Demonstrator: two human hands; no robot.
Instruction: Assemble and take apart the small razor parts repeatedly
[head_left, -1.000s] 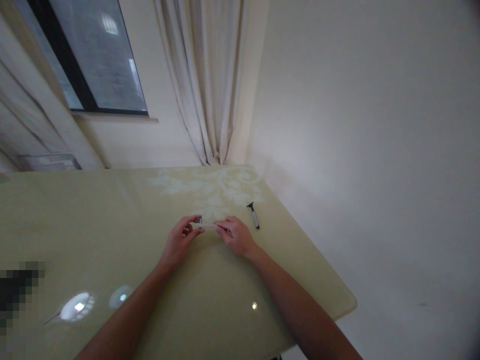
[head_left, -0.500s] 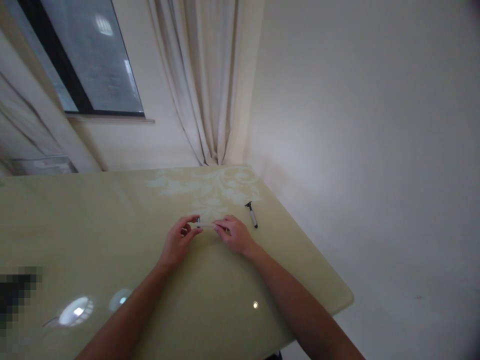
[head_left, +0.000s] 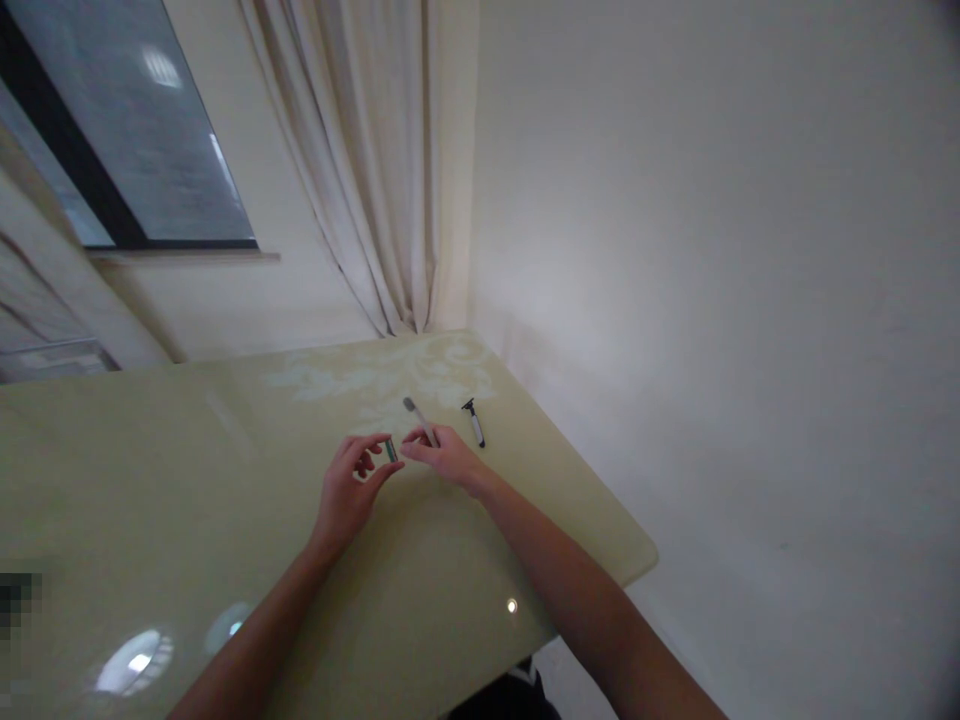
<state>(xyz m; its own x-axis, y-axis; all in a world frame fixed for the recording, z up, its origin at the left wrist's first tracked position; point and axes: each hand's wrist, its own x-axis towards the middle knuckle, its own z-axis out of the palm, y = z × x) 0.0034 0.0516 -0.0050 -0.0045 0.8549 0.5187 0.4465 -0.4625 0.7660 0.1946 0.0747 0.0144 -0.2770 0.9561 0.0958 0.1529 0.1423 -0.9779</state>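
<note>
My left hand pinches a small dark green cylinder that looks like a battery between thumb and fingertips, just above the table. Close by on the right, my right hand has its fingers closed around a toothbrush with a pale handle. Its grey head points up and to the left, past the knuckles, and the lower end is hidden by the hand. Right of that hand, a razor with a black head and a grey-and-black handle lies on the table.
The glossy greenish table has a pale floral pattern and light reflections. Its right edge runs near a plain wall. Curtains and a window are behind it. Something dark shows below the front edge.
The toothbrush has swung from lying level between my hands to slanting up and left in my right hand. The view has shifted right, so the table appears further left.
</note>
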